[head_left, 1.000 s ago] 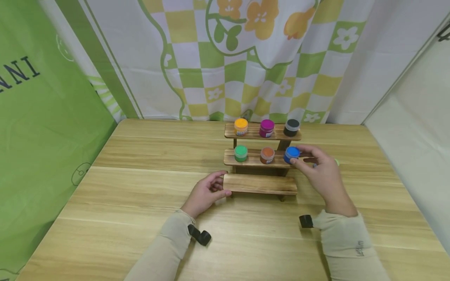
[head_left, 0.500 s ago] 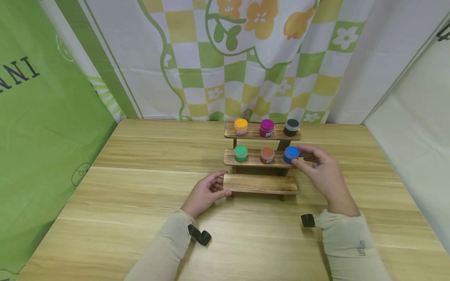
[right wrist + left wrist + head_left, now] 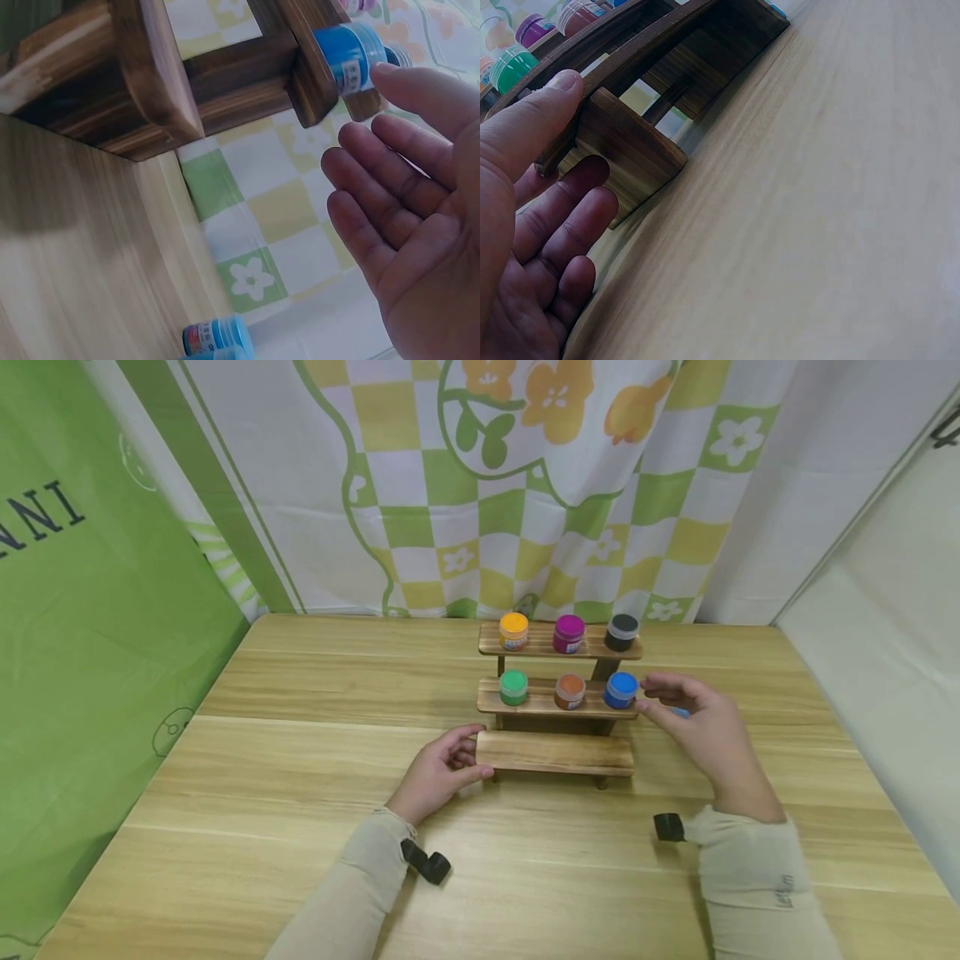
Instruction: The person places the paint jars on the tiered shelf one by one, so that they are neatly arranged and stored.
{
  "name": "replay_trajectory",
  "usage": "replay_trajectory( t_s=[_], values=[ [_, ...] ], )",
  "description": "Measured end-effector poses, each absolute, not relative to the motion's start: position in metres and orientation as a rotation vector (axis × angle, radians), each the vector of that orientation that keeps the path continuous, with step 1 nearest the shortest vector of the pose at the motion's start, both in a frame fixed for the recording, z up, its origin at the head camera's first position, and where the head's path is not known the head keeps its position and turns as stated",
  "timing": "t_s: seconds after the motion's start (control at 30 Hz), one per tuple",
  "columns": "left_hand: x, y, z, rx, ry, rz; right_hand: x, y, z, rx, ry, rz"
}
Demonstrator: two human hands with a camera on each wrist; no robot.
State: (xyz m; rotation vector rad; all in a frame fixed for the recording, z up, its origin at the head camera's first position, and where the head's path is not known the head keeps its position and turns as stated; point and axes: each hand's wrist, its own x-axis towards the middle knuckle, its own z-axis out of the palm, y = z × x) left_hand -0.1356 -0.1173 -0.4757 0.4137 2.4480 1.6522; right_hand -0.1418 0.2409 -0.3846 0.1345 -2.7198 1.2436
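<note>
A three-tier wooden display stand (image 3: 555, 753) stands on the table. My left hand (image 3: 438, 772) holds the left end of its lowest shelf, thumb at the front edge and index finger behind. A blue paint jar (image 3: 621, 691) sits at the right end of the middle shelf, beside a brown jar (image 3: 570, 692) and a green jar (image 3: 513, 687). Just right of the blue jar, my right hand (image 3: 708, 735) has its fingers spread and holds nothing. On the top shelf are an orange jar (image 3: 513, 632), a purple jar (image 3: 569, 634) and a black jar (image 3: 622, 632).
Light blue jars (image 3: 214, 339) stand on the table to the right of the stand, mostly hidden behind my right hand in the head view. A checked, flowered curtain (image 3: 495, 543) hangs behind the table (image 3: 300, 710). Green cloth (image 3: 97, 635) borders the left side.
My right hand has let go of the blue jar and drawn back to the right. The jar stays on the middle shelf, and my left hand has not moved.
</note>
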Motion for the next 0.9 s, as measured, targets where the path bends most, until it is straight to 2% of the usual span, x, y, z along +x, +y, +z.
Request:
replay_trajectory(
  t_s=[0.9],
  values=[
    [-0.136, -0.117, -0.477, 0.396, 2.437, 1.658, -0.135, 0.300, -0.386, -0.012, -2.946, 1.209]
  ],
)
